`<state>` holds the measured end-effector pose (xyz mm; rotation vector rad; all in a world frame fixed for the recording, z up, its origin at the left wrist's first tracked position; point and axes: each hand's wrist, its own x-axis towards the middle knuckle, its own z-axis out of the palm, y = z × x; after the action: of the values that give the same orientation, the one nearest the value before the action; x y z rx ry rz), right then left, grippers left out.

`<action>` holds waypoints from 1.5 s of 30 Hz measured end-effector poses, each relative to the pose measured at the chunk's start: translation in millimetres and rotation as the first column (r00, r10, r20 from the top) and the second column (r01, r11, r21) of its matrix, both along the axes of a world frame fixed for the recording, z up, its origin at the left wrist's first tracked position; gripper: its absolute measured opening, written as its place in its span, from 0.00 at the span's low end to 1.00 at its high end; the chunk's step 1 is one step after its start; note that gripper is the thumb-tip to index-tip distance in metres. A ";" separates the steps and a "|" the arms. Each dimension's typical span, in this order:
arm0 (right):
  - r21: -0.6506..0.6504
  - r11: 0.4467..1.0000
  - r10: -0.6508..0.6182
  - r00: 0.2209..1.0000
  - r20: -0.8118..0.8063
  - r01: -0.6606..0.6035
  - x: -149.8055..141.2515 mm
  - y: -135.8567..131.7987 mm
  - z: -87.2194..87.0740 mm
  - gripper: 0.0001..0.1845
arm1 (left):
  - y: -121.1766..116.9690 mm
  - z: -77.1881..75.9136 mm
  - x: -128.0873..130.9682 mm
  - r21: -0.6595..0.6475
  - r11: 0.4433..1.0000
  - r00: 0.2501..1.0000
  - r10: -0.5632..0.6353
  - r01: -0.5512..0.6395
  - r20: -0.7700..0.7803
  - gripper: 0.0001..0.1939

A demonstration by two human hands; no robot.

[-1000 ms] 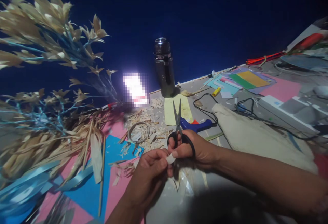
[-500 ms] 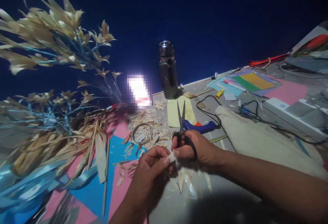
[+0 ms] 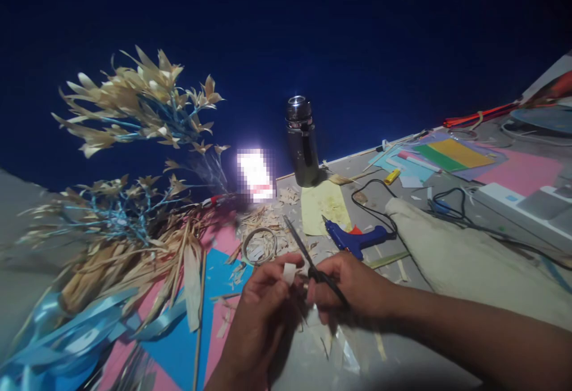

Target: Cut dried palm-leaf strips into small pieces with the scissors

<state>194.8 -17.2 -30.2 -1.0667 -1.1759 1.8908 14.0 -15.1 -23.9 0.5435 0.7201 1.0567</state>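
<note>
My left hand [image 3: 263,295] pinches a small pale strip [image 3: 289,272] between thumb and fingers. My right hand [image 3: 353,286] is closed round the black handles of a pair of scissors [image 3: 304,254], whose blades are together and point up and left, just beside the strip. Both hands hover low over the grey table [image 3: 402,248], above a litter of dry husk scraps [image 3: 263,218]. A tape roll [image 3: 258,245] lies just beyond my left hand.
A blue glue gun [image 3: 357,237] with its black cord lies past my right hand, near a yellow paper [image 3: 324,206] and a steel flask [image 3: 302,140]. Dried husk flowers on blue stems [image 3: 134,111] stand left. Coloured sheets [image 3: 447,152], a power strip [image 3: 522,206] and cream cloth [image 3: 447,254] lie right.
The scissors have tilted from pointing straight up to slanting left, blades now together. Both hands shifted slightly down-right in view as the camera tipped up; the strip stays pinched.
</note>
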 end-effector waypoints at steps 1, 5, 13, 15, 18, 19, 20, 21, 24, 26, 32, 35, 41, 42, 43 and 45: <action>0.002 0.999 0.035 0.999 0.009 -0.035 -0.9 -0.9 -1.1 0.19 | -1.4 -0.7 0.6 0.007 0.999 0.999 -0.032 0.032 0.011 0.11; -0.037 0.995 0.091 0.995 -0.048 -0.093 -6.0 -3.2 -7.3 0.14 | -3.9 -7.9 1.0 -0.014 0.986 0.985 -0.167 0.168 0.029 0.13; -0.031 0.983 0.175 0.976 -0.126 -0.180 -4.2 5.0 -4.6 0.14 | -1.5 -3.9 2.0 -0.067 0.994 0.996 -0.085 0.086 0.020 0.15; -0.012 0.973 0.225 0.963 -0.151 -0.229 -1.0 6.7 -3.7 0.13 | -2.6 0.1 2.7 -0.056 0.995 0.996 -0.087 0.087 0.013 0.15; 0.016 0.964 0.263 0.948 -0.179 -0.265 1.5 6.7 -6.2 0.13 | -4.6 4.2 2.7 -0.038 0.994 0.995 -0.101 0.102 0.026 0.14; 0.017 0.970 0.242 0.953 -0.183 -0.243 1.1 6.2 -7.4 0.13 | -5.0 5.0 2.7 -0.032 0.995 0.996 -0.089 0.090 0.031 0.14; 0.006 0.979 0.199 0.962 -0.189 -0.202 0.2 5.7 -8.6 0.14 | -5.1 5.4 2.8 -0.023 0.998 0.997 -0.065 0.066 0.031 0.14; -0.017 0.989 0.141 0.971 -0.195 -0.147 -1.1 5.2 -9.6 0.15 | -5.0 5.5 3.1 -0.011 0.999 0.999 -0.032 0.033 0.023 0.13; -0.092 0.995 -0.067 0.974 -0.218 0.048 -5.1 5.1 -10.1 0.20 | -3.1 4.2 4.8 0.010 0.999 0.998 0.048 -0.047 -0.029 0.12; -0.095 0.984 -0.172 0.956 -0.239 0.154 -5.6 6.5 -8.4 0.24 | -1.7 2.4 6.0 -0.007 0.999 0.997 0.031 -0.031 -0.064 0.13; -0.040 0.984 -0.180 0.956 -0.233 0.175 1.4 8.9 -0.8 0.25 | -2.1 -5.0 6.9 -0.016 0.993 0.975 -0.116 0.115 -0.191 0.12; -0.037 0.989 -0.147 0.965 -0.218 0.142 2.8 7.6 1.9 0.23 | -2.9 -8.7 7.4 0.003 0.986 0.965 -0.164 0.168 -0.204 0.12; -0.057 0.992 -0.122 0.951 -0.284 0.110 4.8 7.5 4.7 0.20 | -1.4 -10.5 2.9 0.049 0.970 0.954 -0.225 0.239 -0.200 0.12; -0.041 0.992 -0.122 0.956 -0.266 0.115 6.0 7.8 5.3 0.20 | -0.9 -9.7 1.2 0.068 0.970 0.948 -0.210 0.232 -0.241 0.12; -0.019 0.992 -0.123 0.964 -0.237 0.122 7.5 8.2 6.2 0.20 | -0.5 -8.7 -0.4 0.093 0.971 0.939 -0.187 0.222 -0.290 0.11; 0.027 0.991 -0.123 0.977 -0.176 0.129 10.2 8.7 8.8 0.19 | -0.1 -6.5 -2.8 0.150 0.968 0.911 -0.130 0.203 -0.392 0.12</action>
<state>205.0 -8.5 -21.4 -0.9131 -1.0173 1.8158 11.2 -15.3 -30.4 0.9755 0.8992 0.8698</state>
